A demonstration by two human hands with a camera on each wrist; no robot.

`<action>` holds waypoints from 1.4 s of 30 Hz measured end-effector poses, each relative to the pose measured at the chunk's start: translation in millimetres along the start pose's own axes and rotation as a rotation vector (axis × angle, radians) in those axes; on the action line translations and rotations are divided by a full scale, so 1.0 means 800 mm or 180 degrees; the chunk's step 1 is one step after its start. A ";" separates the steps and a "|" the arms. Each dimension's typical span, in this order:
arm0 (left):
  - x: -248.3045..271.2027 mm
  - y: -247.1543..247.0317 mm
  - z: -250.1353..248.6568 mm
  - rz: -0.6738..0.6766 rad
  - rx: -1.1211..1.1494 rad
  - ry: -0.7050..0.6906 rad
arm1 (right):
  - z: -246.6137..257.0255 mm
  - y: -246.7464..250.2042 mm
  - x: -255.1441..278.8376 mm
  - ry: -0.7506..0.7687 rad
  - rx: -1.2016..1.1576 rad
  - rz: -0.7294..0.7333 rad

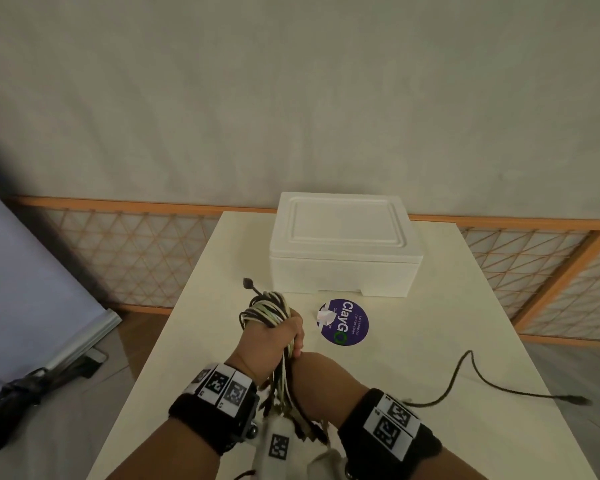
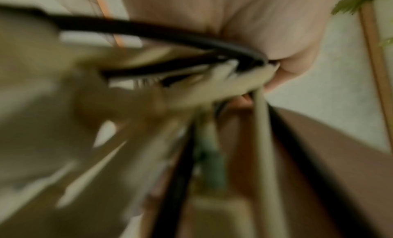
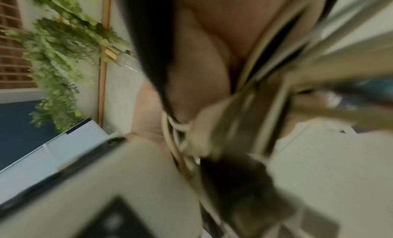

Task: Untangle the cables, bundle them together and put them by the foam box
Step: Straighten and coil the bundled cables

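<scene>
On the cream table (image 1: 430, 341) my left hand (image 1: 281, 334) grips a bundle of white, black and greenish cables (image 1: 265, 310). Its loops stick up above the fist, a little in front of the white foam box (image 1: 343, 244). My right hand (image 1: 309, 367) sits just under the left one, fingers curled round the hanging strands (image 1: 284, 386). One black cable (image 1: 465, 372) trails from there across the table to a plug (image 1: 575, 400) at the right. Both wrist views are blurred. The left wrist view shows the cables (image 2: 234, 70) pressed into my palm. The right wrist view shows fingers (image 3: 202, 73) round the cables (image 3: 174, 132).
A round purple sticker (image 1: 343, 322) lies on the table between my hands and the foam box. Behind the table a wooden lattice rail (image 1: 136, 251) runs along the wall. Dark gear (image 1: 25, 393) lies on the floor at the left.
</scene>
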State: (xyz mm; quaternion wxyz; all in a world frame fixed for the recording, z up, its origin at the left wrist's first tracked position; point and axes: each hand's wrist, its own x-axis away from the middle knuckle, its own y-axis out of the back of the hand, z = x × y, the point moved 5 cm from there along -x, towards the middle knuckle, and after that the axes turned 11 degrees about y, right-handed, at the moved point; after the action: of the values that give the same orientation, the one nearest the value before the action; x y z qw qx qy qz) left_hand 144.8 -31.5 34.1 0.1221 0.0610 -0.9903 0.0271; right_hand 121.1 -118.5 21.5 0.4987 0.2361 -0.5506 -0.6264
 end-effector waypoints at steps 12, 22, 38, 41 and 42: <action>-0.015 0.028 0.025 -0.0437 -0.1576 0.0506 | -0.025 0.005 0.032 -0.0876 -0.0170 -0.0235; -0.011 0.042 0.021 -0.0505 -0.0708 0.0901 | -0.009 0.015 0.044 -0.0468 -0.0025 -0.0551; 0.006 0.025 0.018 -0.0137 -0.0640 0.1134 | 0.004 0.042 0.038 -0.0130 0.0976 -0.1051; 0.012 0.015 0.023 0.0398 -0.0703 0.1114 | 0.003 0.067 0.040 -0.0034 0.0697 -0.1038; 0.014 0.010 0.028 0.0646 -0.0454 0.1178 | 0.007 0.078 0.043 0.0145 0.0748 -0.1209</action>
State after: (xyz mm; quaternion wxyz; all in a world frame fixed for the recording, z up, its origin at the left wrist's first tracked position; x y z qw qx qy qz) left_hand 127.4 -26.2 15.2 0.3025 -0.0537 -0.9514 -0.0201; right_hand 125.4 -140.1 89.6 0.3532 0.4061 -0.5540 -0.6351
